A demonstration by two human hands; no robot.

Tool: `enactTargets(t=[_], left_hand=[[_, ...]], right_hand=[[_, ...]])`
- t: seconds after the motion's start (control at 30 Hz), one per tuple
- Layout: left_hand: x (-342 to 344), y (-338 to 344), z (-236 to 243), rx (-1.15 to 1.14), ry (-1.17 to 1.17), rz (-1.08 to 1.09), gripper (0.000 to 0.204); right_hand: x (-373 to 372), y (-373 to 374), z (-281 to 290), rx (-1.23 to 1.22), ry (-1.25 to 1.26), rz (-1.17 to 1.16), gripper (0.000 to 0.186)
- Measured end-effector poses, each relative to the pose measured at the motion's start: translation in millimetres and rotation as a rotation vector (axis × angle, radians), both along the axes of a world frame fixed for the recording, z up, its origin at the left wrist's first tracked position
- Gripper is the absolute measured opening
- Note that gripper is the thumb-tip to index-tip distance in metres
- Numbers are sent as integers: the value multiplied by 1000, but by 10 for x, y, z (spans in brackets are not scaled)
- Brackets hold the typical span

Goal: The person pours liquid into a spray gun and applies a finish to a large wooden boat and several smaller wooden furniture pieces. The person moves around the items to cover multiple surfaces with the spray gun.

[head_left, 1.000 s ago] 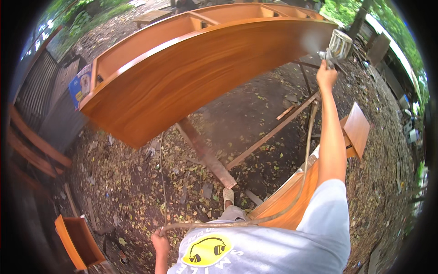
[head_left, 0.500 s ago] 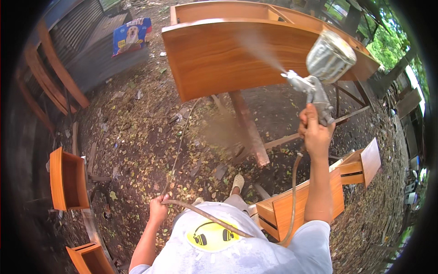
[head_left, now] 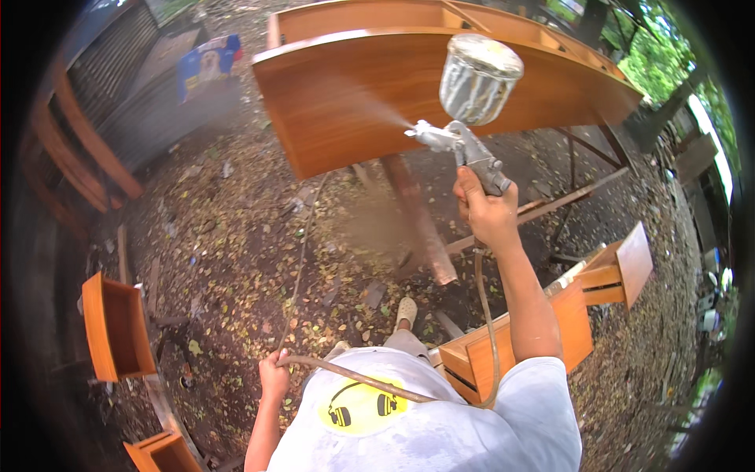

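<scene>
My right hand (head_left: 487, 208) grips a silver spray gun (head_left: 465, 145) by its handle; a paint-streaked metal cup (head_left: 480, 75) sits atop it. A fine mist leaves the nozzle leftward toward the glossy orange-brown wooden panel (head_left: 314, 102) of a long piece raised on a wooden support. A brown hose (head_left: 480, 287) hangs below the gun and loops across my shirt to my left hand (head_left: 274, 374), which is closed on it at the lower left. A thinner line runs on from there toward the support.
Drawers lie at lower left (head_left: 118, 322) (head_left: 161, 452) and lower right (head_left: 523, 334). Curved boards (head_left: 98, 157) lean at upper left beside corrugated sheeting and a blue bag (head_left: 204, 63). The support's beams (head_left: 417, 216) cross leaf-littered ground (head_left: 236, 259). Trees and clutter line the right edge.
The spray gun has moved leftward from the panel's far right end toward its middle and nearer the left part, still spraying. The view has shifted; my left hand still holds the hose.
</scene>
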State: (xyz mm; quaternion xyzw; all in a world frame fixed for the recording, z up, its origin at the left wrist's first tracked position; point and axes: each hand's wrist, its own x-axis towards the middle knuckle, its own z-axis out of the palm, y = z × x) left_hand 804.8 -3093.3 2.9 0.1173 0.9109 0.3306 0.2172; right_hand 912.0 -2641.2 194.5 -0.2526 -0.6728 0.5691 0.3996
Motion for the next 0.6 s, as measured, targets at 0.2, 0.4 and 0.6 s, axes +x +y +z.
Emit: enactTargets(t=[0.2, 0.4, 0.6], left_hand=[[25, 638, 33, 27, -37, -55, 40], [-12, 1218, 48, 1, 42, -155, 40], [71, 1428, 74, -42, 34, -153, 39]], right_hand=[[723, 1186, -165, 128, -115, -418, 24], [1418, 2525, -432, 260, -54, -729, 27], [1678, 3373, -471, 432, -130, -969, 33]])
